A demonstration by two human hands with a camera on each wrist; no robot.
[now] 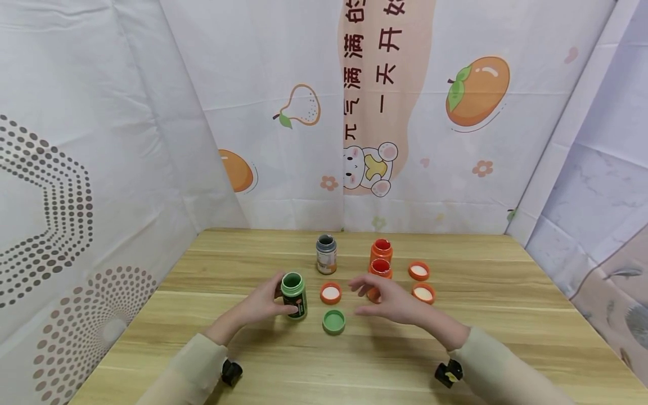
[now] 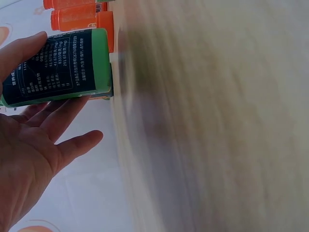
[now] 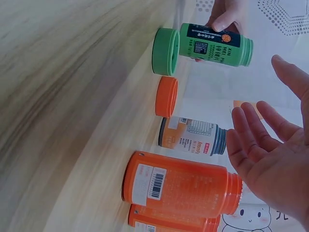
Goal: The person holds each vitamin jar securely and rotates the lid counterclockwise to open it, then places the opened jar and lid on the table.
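Note:
My left hand grips an open green bottle by its side, with the thumb on the dark label. The bottle appears just above or on the tabletop; I cannot tell which. A green cap lies inside up, to the right of that bottle. Over the table's middle right hovers my right hand, fingers loosely spread and holding nothing. Behind it in the head view stands an open orange bottle, partly hidden by the hand. In the right wrist view, the right hand is apart from the orange bottle.
A second orange bottle stands behind the first. An open grey bottle is at the back middle. Orange caps lie inside up: one near the middle, two more at the right. A printed curtain hangs behind the table.

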